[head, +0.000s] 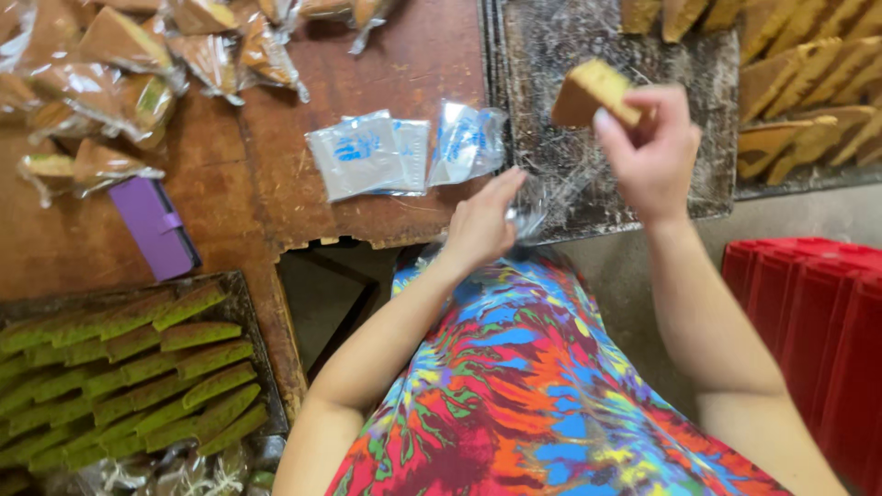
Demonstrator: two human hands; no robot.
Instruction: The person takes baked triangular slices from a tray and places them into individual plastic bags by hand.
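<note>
— Where is the cake slice point(593, 92)?

— Up in the air, pinched between thumb and fingertips of the right hand point(650, 152), above the dark baking tray point(551, 55). Its brown crust faces roughly ten o'clock and the pale yellow crumb faces the fingers; the long axis runs from about ten o'clock down to four.

— And the other hand?

— The left hand point(480, 225) sits at about seven o'clock from the slice, lower and nearer the body. Its fingers close on a clear plastic bag point(542, 207), which trails toward two o'clock, up toward the slice. The two hands are apart, each gripping its own thing. The right hand has the slice; the bag's loose end lies just below it.

— What's around them?

— At nine o'clock from the left hand, a small stack of empty bags point(377, 152) with blue print lies on the wooden worktop point(266, 184). Further out at ten o'clock, wrapped slices point(119, 55) are piled up, with a purple wallet point(154, 225) below them. A tray of green slices point(129, 367) is at eight o'clock, brown slices point(808, 83) at two o'clock, red crates point(818, 321) at four.

— Anything unclear?

— The bag is see-through and blurred, so I cannot tell whether its mouth is open or which way it faces. The left fingertips are partly lost behind it.
</note>
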